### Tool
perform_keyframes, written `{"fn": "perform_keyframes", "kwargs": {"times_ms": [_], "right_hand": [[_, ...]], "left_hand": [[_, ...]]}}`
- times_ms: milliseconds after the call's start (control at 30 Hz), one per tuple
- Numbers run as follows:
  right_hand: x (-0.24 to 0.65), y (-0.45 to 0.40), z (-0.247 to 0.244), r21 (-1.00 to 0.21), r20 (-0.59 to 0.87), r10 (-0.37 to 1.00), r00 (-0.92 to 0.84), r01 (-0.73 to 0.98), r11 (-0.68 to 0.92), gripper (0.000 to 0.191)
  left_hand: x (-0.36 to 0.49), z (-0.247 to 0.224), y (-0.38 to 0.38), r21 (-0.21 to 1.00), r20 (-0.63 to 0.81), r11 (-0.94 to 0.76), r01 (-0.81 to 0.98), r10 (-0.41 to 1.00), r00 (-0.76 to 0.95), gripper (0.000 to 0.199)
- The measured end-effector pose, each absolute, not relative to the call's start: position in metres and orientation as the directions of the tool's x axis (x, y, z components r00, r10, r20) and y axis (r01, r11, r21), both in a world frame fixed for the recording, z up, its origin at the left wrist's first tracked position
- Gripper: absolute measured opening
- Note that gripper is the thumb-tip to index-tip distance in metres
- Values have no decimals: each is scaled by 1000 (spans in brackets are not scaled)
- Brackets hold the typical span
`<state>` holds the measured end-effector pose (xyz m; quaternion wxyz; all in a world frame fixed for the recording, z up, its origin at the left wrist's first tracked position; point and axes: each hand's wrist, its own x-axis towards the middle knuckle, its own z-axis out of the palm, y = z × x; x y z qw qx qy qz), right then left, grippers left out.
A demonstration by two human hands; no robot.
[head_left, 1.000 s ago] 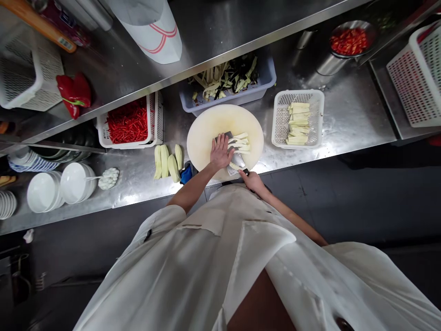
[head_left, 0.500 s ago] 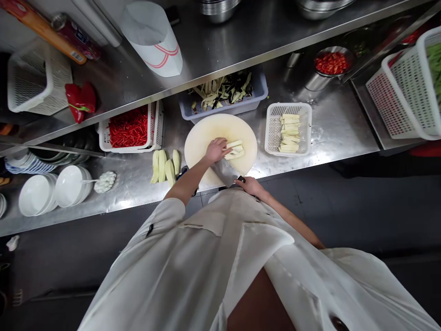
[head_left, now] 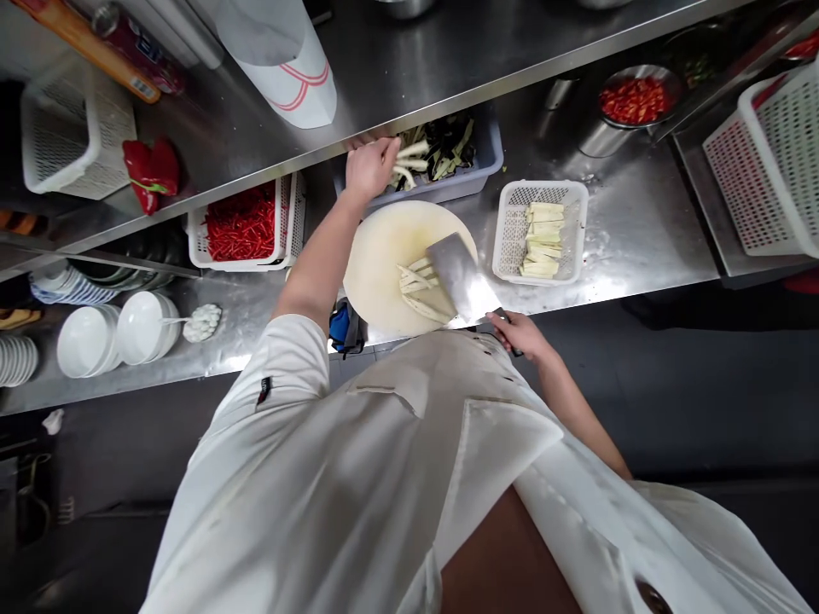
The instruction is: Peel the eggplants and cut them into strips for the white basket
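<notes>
My left hand point(head_left: 372, 169) is closed on a few pale strips of what looks like peeled eggplant point(head_left: 411, 153), over the left end of a bluish plastic bin point(head_left: 491, 167). Pale trimmings and dark peelings point(head_left: 451, 145) fill that bin. In my right hand point(head_left: 523, 335) is the handle of a cleaver point(head_left: 461, 275); its broad blade lies over the right side of a round cutting board point(head_left: 377, 247). More cut eggplant strips point(head_left: 419, 286) rest on the board, left of the blade. My left forearm hides the place where whole peeled eggplants lay.
A white basket point(head_left: 502, 256) with stacked eggplant pieces stands right of the board. Cut red chilies fill a basket point(head_left: 281, 247) at left and a metal pot point(head_left: 601, 141) at right. White bowls point(head_left: 83, 341) sit far left. A steel shelf edge point(head_left: 537, 72) overhangs the counter.
My left hand has gone from the board up to the bin, carrying strips. The cleaver has moved right and its blade has turned flatter. The strips on the board now lie nearer me.
</notes>
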<state>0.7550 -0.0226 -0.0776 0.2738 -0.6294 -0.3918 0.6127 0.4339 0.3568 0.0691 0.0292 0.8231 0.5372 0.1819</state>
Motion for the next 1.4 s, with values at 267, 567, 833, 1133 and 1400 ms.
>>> {"fn": "perform_keyframes", "kwargs": {"times_ms": [267,567,833,1133,1400], "right_hand": [[789,-35,-88,-823,-535,828,164,122,-556,60],[778,-26,-114,-784,-597,797,89,149,-603,55],[770,-18,-121,-769,-605,792,86,198,-608,56],[762,-24,-119,-770,-608,790,80,182,-611,61],[778,-46,-92,-846,-524,851,32,94,-525,61]], "left_hand": [[426,-13,236,286,-239,-728,623,576,782,43],[386,-50,217,424,-265,-667,613,556,788,39],[385,-39,229,345,-435,-479,807,680,590,33],[402,35,335,416,169,-451,790,892,420,50],[432,-34,189,414,-119,-644,644,663,739,90]]}}
